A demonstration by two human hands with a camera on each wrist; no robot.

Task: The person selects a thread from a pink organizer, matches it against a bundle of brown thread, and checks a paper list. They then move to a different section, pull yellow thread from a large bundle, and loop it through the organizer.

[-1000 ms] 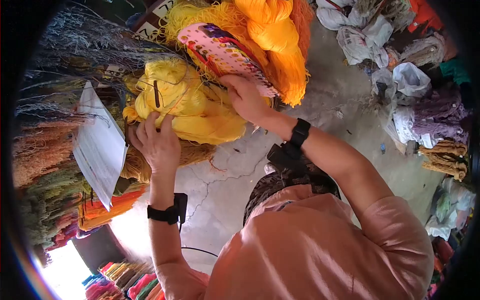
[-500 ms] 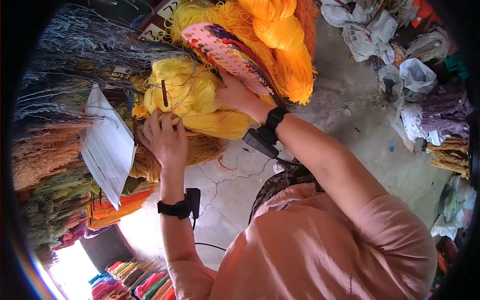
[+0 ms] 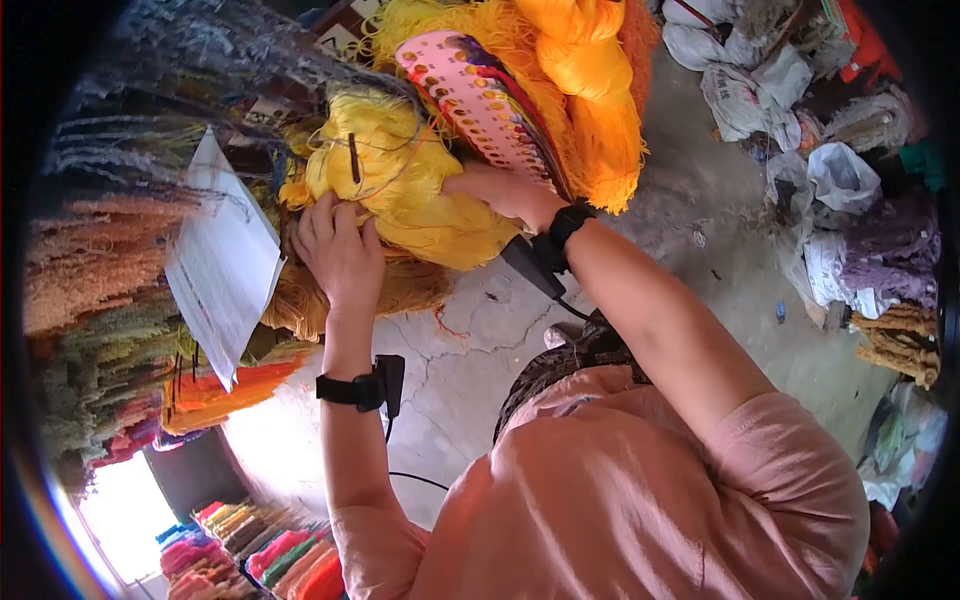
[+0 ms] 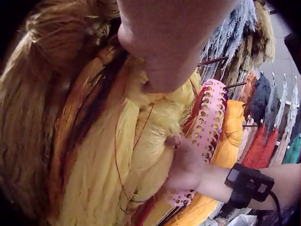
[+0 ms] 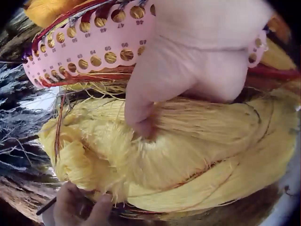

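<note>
A thick hank of pale yellow yarn (image 3: pixel 465 232) hangs between both hands, with a short dark rod (image 3: pixel 354 158) at its upper part. My left hand (image 3: pixel 342 250) grips the hank's lower left edge, its fingers bent over the strands. On the other side, my right hand (image 3: pixel 505 193) holds the hank, its thumb (image 5: pixel 141 110) pressed into the strands in the right wrist view; the other fingers are hidden behind the yarn. Just behind this hand stands a pink card (image 3: pixel 470 95) with numbered holes and coloured threads looped through them.
Brighter orange-yellow hanks (image 3: pixel 590 90) hang past the card. A printed white sheet (image 3: pixel 225 265) juts out left of my left hand, among rows of hanging yarn (image 3: pixel 110 260). White plastic bags (image 3: pixel 845 178) and bundles lie on the concrete floor (image 3: pixel 690 270) at right.
My right hand has slid from the pink card's lower edge down onto the yellow hank, its wrist turning. My left hand keeps its place on the hank.
</note>
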